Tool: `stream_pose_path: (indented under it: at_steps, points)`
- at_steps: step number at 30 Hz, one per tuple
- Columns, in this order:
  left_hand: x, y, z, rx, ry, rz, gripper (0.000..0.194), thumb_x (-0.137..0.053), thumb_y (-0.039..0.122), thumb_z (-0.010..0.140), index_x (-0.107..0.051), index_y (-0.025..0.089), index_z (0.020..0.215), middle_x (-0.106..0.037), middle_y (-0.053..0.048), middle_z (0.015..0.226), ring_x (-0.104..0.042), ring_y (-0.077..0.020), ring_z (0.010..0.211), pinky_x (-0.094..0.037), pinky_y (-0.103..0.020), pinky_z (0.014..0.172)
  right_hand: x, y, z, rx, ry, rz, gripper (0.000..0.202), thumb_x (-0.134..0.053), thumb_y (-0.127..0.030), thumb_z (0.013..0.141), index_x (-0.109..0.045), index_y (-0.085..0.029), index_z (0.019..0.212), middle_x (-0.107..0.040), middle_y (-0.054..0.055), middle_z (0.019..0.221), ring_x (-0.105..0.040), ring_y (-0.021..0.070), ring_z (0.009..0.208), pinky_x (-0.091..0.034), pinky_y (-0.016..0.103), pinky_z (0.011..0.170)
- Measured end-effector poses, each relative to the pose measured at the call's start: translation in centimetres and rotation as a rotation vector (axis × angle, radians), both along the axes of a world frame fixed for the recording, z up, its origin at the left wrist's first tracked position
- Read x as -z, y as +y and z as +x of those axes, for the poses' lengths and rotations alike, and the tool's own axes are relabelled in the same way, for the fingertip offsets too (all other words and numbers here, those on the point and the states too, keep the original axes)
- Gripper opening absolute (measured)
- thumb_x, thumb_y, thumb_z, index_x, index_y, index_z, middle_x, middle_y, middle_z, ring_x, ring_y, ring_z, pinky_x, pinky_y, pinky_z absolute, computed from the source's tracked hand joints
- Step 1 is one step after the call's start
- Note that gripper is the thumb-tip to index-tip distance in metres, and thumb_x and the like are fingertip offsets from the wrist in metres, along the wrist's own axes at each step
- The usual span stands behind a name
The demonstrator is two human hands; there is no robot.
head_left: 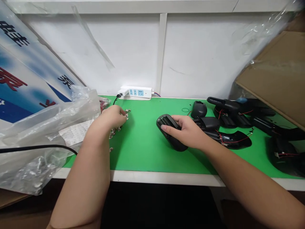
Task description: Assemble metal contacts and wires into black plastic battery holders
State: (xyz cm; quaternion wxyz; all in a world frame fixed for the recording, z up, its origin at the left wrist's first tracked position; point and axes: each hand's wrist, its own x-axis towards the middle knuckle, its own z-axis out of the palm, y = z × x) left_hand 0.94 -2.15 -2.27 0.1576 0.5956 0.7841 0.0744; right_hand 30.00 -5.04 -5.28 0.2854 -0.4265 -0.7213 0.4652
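My right hand [184, 130] grips a black plastic housing [172, 141]; its open compartment with long slots faces up, and the thumb lies over the edge. The housing is tilted above the green mat. On the left, my left hand [113, 116] reaches down to a scatter of small shiny metal pieces [117, 129]. Its fingers are bent together among them, with some pieces [127, 112] showing right at the fingertips. Whether a piece is pinched there is hard to see, since the hand covers most of the pile.
More black housings [234, 140] with red wires lie at the right, beside a cardboard box [274, 70]. A white power strip [140, 92] with a plugged-in black cable stands against the wall. Clear plastic bags [50, 127] crowd the left side. The green mat [140, 152] ends at a white front edge.
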Motion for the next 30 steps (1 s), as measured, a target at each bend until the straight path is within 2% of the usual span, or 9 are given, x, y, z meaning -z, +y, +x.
stream_pose_path:
  at_steps: [3, 7, 11, 16, 18, 20, 22, 25, 30]
  points:
    - [1.1, 0.5, -0.8, 0.047, 0.055, 0.002, 0.024, -0.072, 0.032, 0.064, -0.078, 0.023, 0.085, -0.077, -0.009, 0.082, -0.071, -0.0283, 0.076, -0.054, -0.033, 0.072, 0.0, 0.4, 0.1, 0.025, -0.029, 0.045, 0.051, -0.059, -0.065, 0.095, -0.057, -0.017, 0.077, -0.046, -0.002, 0.07, -0.043, 0.0122, 0.064, -0.032, 0.026, 0.055]
    - [1.5, 0.9, -1.0, 0.06, 0.076, 0.013, 0.027, -0.073, 0.033, 0.068, -0.08, 0.025, 0.092, -0.078, -0.009, 0.085, -0.07, -0.0276, 0.077, -0.051, -0.032, 0.07, 0.0, 0.4, 0.2, 0.048, -0.045, 0.066, 0.05, -0.058, -0.064, 0.095, -0.058, -0.017, 0.079, -0.045, -0.002, 0.071, -0.043, 0.0128, 0.066, -0.032, 0.027, 0.056]
    - [-0.4, -0.1, 0.3, 0.07, -0.016, 0.091, 0.032, -0.068, 0.038, 0.08, -0.077, 0.02, 0.105, -0.079, -0.01, 0.101, -0.069, -0.0244, 0.078, -0.048, -0.031, 0.066, 0.0, 0.2, 0.1, 0.062, -0.022, 0.072, 0.049, -0.058, -0.064, 0.095, -0.056, -0.017, 0.078, -0.044, -0.002, 0.071, -0.042, 0.0122, 0.064, -0.031, 0.026, 0.055]
    - [-3.1, -6.1, 1.8, -0.013, -0.037, 0.203, 0.037, -0.055, 0.05, 0.09, -0.075, 0.019, 0.093, -0.075, -0.007, 0.08, -0.067, -0.0245, 0.071, -0.045, -0.032, 0.063, 0.4, 0.3, -0.1, 0.062, -0.067, 0.082, 0.049, -0.058, -0.064, 0.094, -0.055, -0.017, 0.077, -0.044, -0.001, 0.071, -0.042, 0.0126, 0.064, -0.031, 0.026, 0.055]
    - [-2.4, -9.1, 1.3, -0.074, 0.035, 0.125, 0.045, -0.054, 0.057, 0.089, -0.076, 0.019, 0.095, -0.074, -0.009, 0.079, -0.069, -0.0297, 0.074, -0.047, -0.037, 0.066, 0.5, 0.3, -0.1, 0.059, -0.06, 0.08, 0.049, -0.057, -0.064, 0.095, -0.055, -0.018, 0.076, -0.045, -0.001, 0.07, -0.042, 0.0127, 0.064, -0.032, 0.026, 0.054]
    - [-0.8, -11.5, 0.4, -0.128, 0.087, 0.099, 0.05, -0.053, 0.058, 0.088, -0.075, 0.017, 0.108, -0.078, -0.014, 0.1, -0.072, -0.0358, 0.093, -0.051, -0.042, 0.079, 0.5, 0.2, -0.1, 0.049, -0.033, 0.072, 0.049, -0.055, -0.064, 0.096, -0.055, -0.018, 0.077, -0.045, -0.002, 0.069, -0.042, 0.0126, 0.062, -0.031, 0.026, 0.053]
    - [1.3, -13.1, -0.4, -0.089, 0.123, 0.121, 0.053, -0.05, 0.052, 0.09, -0.071, 0.014, 0.121, -0.075, -0.018, 0.12, -0.069, -0.0396, 0.111, -0.051, -0.047, 0.093, 0.5, 0.0, -0.2, 0.043, -0.017, 0.071, 0.049, -0.053, -0.063, 0.096, -0.054, -0.019, 0.076, -0.045, -0.002, 0.067, -0.041, 0.0127, 0.061, -0.03, 0.026, 0.052]
    - [3.5, -14.0, -1.1, -0.02, 0.073, 0.091, 0.048, -0.049, 0.047, 0.091, -0.07, 0.015, 0.12, -0.075, -0.017, 0.119, -0.07, -0.0382, 0.11, -0.051, -0.048, 0.096, 0.4, -0.1, -0.3, 0.042, -0.008, 0.082, 0.047, -0.051, -0.061, 0.097, -0.053, -0.019, 0.074, -0.044, -0.002, 0.067, -0.04, 0.0126, 0.06, -0.029, 0.026, 0.053]
    - [3.5, -14.0, -1.2, -0.021, -0.015, 0.096, 0.033, -0.052, 0.045, 0.091, -0.074, 0.022, 0.099, -0.08, -0.01, 0.107, -0.073, -0.0336, 0.099, -0.051, -0.042, 0.089, 0.4, 0.0, -0.4, 0.056, -0.029, 0.117, 0.047, -0.048, -0.06, 0.097, -0.052, -0.019, 0.074, -0.044, -0.002, 0.068, -0.042, 0.0135, 0.063, -0.031, 0.027, 0.056]
